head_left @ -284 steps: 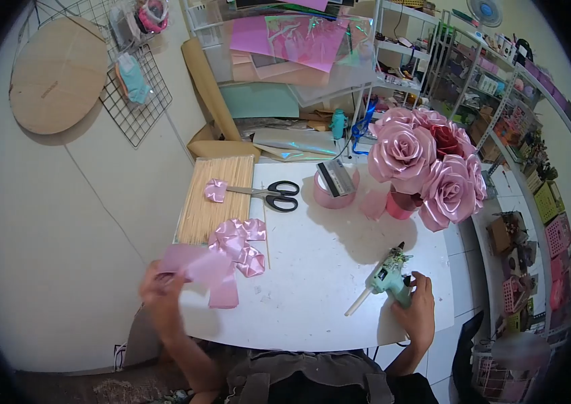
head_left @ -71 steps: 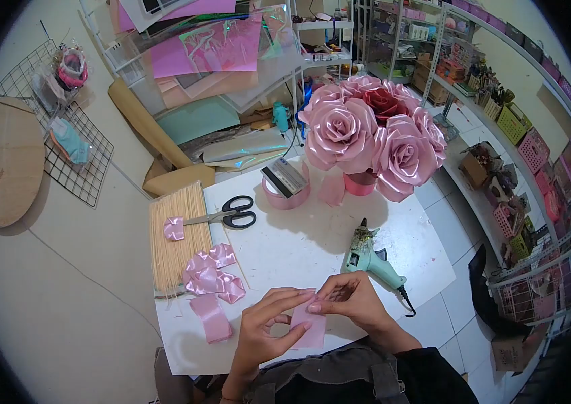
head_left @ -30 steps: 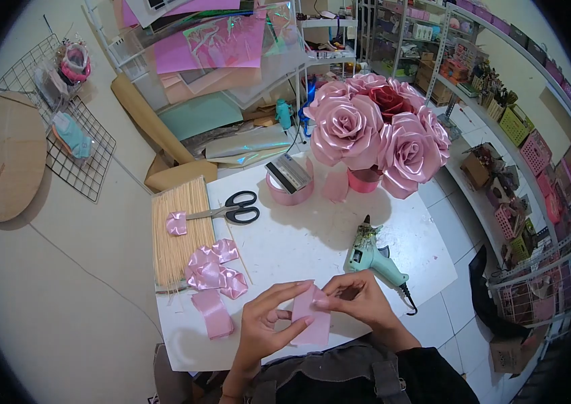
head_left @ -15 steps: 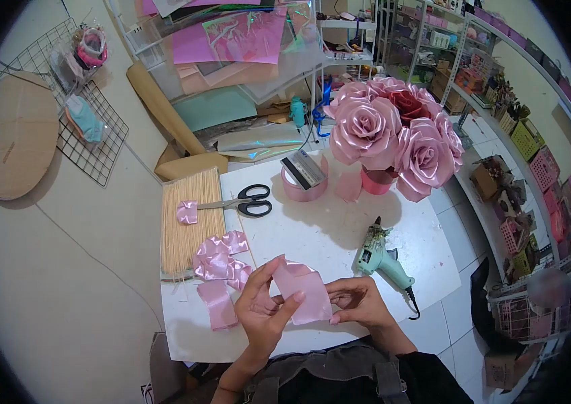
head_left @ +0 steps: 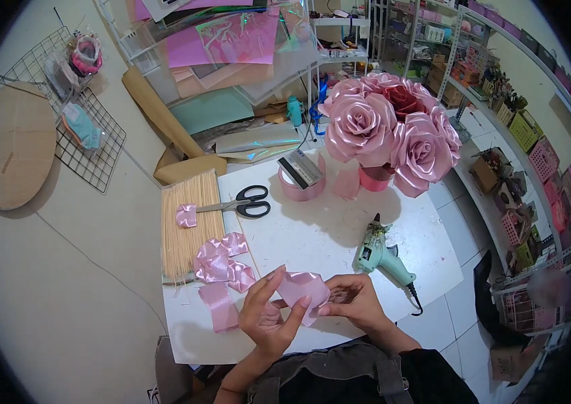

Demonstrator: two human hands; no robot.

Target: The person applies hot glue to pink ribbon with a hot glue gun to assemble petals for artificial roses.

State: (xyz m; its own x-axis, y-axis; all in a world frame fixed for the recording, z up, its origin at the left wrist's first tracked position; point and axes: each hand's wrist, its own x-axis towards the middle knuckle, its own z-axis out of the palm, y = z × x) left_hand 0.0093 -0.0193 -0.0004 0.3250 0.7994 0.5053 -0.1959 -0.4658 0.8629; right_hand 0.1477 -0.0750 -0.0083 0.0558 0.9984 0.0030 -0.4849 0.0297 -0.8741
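Between my two hands, above the front of the white table, is a piece of pink satin ribbon. My left hand grips its left side, thumb across the face and fingers behind. On the right edge, my right hand pinches the ribbon, which curls there. Left of my hands lie a flat cut ribbon piece and a heap of shaped pink petals. To the right, a mint-green glue gun rests on the table with its nozzle pointing away from me.
Black-handled scissors lie partly over a bundle of thin wooden sticks, near one petal. A ribbon roll carries a card. Pink satin roses stand at the back right. Shelves line the right side.
The ribbon's right edge has been curled over by my right hand, so less of its flat face shows. My right hand has moved slightly left, closer to my left hand.
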